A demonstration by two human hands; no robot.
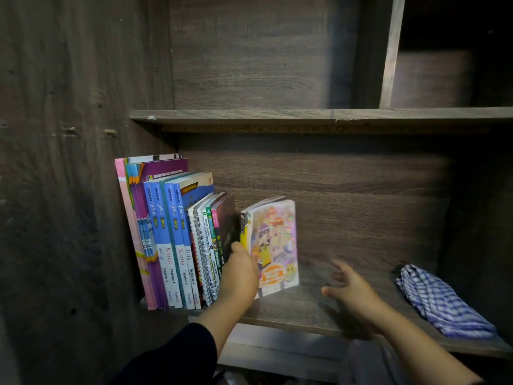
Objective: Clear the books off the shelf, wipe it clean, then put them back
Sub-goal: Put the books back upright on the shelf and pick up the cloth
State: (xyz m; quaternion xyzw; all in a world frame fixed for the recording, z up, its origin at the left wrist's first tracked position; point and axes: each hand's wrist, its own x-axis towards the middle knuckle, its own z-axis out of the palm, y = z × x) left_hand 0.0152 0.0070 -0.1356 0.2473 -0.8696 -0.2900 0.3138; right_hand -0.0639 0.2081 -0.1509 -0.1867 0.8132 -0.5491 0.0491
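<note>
Near the end: books (177,240) back at left, left hand (240,270) gripping comic (273,245), right hand (351,287) fingers spread, cloth (444,301) lying right.

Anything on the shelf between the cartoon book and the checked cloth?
Only the right hand, open above the bare shelf board. The head view shows nothing else between the cartoon book and the checked cloth.

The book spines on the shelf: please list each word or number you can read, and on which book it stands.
"fokus": top of each of the four blue spines.
"Biologi": first blue spine.
"Kimia": second blue spine and third.
"Fizik": fourth blue spine.
"Tingkatan 4": low on the blue spines.
Purple book, green spine and cartoon-cover book: print too blurred to read.
</note>
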